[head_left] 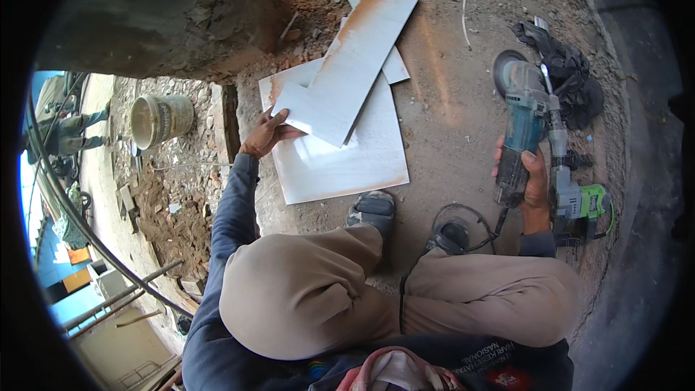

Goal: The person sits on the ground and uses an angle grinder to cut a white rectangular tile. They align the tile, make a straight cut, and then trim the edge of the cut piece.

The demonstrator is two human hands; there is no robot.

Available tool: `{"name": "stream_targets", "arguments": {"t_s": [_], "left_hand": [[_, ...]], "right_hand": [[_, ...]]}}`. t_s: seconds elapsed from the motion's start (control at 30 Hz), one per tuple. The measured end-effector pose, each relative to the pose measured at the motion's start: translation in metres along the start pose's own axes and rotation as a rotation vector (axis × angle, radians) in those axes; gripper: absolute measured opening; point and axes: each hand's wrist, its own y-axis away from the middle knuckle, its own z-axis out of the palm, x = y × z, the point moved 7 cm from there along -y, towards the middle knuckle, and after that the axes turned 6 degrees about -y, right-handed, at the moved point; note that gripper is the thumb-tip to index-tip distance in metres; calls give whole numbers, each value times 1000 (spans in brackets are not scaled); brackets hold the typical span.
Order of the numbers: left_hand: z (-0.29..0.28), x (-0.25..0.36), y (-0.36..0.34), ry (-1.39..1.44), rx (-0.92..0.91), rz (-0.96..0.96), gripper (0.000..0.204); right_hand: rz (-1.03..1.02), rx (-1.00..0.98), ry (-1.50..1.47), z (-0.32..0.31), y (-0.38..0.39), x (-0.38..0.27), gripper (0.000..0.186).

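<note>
My left hand point(266, 135) pinches the near left corner of a long white tile strip point(358, 65), its thumb on top. The strip has orange-brown dust along one edge. It lies slantwise across a larger white tile point(347, 166) and over a narrower strip point(394, 65) on the ground. On the right, my right hand point(536, 185) is wrapped round the dark body of a teal angle grinder point(525, 119). The grinder's dark disc point(501, 76) points away from me, apart from the tiles. Whether the disc spins cannot be told.
Beside the grinder lie a grey and green power tool point(579, 201) and a crumpled black bag point(575, 80). A black cord point(474, 246) loops near my right foot. A concrete pillar point(166, 14), a bucket point(161, 119) and rubble point(174, 210) are at left. Another person point(72, 134) stands far left.
</note>
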Motion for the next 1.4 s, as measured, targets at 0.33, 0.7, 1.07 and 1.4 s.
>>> {"name": "stream_targets", "arguments": {"t_s": [0.33,0.7,1.07,1.4], "left_hand": [[-2,-9,-1,-341,170,-90,42],[19,4,28,-759,649,112,47],[402,103,95,-1238,-191,1009,79],[408,78,84,-1253,-170,974,69]], "right_hand": [[-14,13,-124,2,-6,11,70],[-25,92,-108,12,-5,17,60],[2,169,194,27,-15,61,51],[10,189,308,30,-8,64,48]]}}
